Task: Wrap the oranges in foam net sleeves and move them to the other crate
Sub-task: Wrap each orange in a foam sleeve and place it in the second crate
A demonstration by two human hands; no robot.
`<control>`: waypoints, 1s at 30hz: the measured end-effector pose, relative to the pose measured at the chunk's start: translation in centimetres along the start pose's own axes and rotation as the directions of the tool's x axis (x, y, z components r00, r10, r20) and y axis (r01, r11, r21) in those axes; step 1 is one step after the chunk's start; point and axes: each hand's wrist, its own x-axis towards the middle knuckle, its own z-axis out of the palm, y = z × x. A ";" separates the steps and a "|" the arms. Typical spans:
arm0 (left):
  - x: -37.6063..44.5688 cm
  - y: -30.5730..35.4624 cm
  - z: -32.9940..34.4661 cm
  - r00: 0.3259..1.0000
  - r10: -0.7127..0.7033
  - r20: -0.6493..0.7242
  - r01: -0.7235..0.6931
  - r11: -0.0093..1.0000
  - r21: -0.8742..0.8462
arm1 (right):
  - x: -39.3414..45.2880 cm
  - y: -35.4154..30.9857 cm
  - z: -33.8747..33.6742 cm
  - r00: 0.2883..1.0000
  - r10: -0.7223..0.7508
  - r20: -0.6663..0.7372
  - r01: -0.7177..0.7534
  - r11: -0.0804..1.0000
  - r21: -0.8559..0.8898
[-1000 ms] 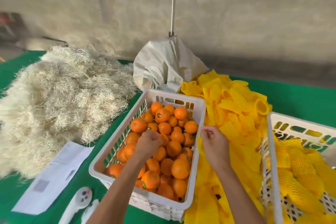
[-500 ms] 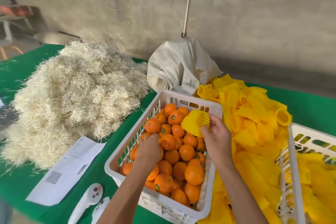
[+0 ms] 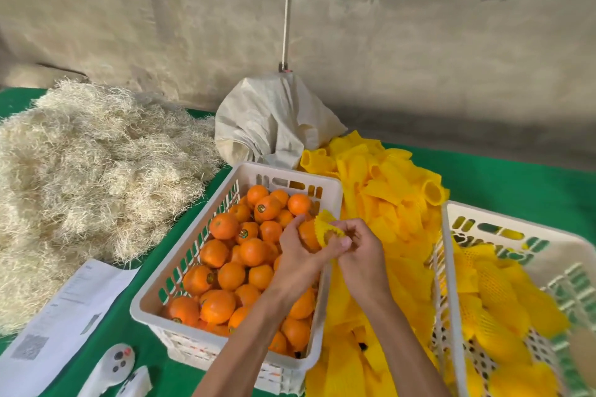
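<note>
A white crate [image 3: 167, 284] in the middle holds several bare oranges [image 3: 222, 226]. Above its right rim my left hand [image 3: 298, 255] grips one orange [image 3: 308, 237]. My right hand [image 3: 361, 251] pinches a yellow foam net sleeve [image 3: 324, 226] whose open end lies against that orange. A heap of loose yellow sleeves [image 3: 383, 190] lies between the two crates. The second white crate [image 3: 451, 267] at the right holds several sleeved oranges [image 3: 493, 293].
A large pile of pale straw-like packing fibre [image 3: 90, 177] fills the left of the green table [image 3: 516, 177]. A grey sack [image 3: 274, 122] stands behind the crates. Paper sheets [image 3: 64, 316] and white handheld controllers [image 3: 113, 367] lie at the front left.
My left hand has lifted an orange out of the crate. My right hand has brought the sleeve from the heap to that orange, and both hands now meet above the crate's right rim.
</note>
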 end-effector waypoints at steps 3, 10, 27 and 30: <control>0.6 -0.1 1.7 0.996 -0.060 0.067 0.071 0.982 -0.175 | -0.4 0.0 -2.2 0.997 0.060 -0.049 -0.055 0.993 0.102; 0.5 0.0 6.3 0.980 -0.072 0.187 0.140 0.912 -0.385 | -1.7 0.2 -6.7 0.923 0.377 0.079 -0.327 0.658 0.678; -1.3 -0.5 8.7 0.783 -0.191 0.591 0.543 0.672 -0.503 | -0.6 0.6 -12.4 0.798 0.599 0.067 -0.499 0.595 0.630; -0.7 0.3 9.4 0.827 -0.170 0.536 0.469 0.736 -0.488 | -0.6 1.5 -12.2 0.811 0.584 0.030 -0.472 0.624 0.623</control>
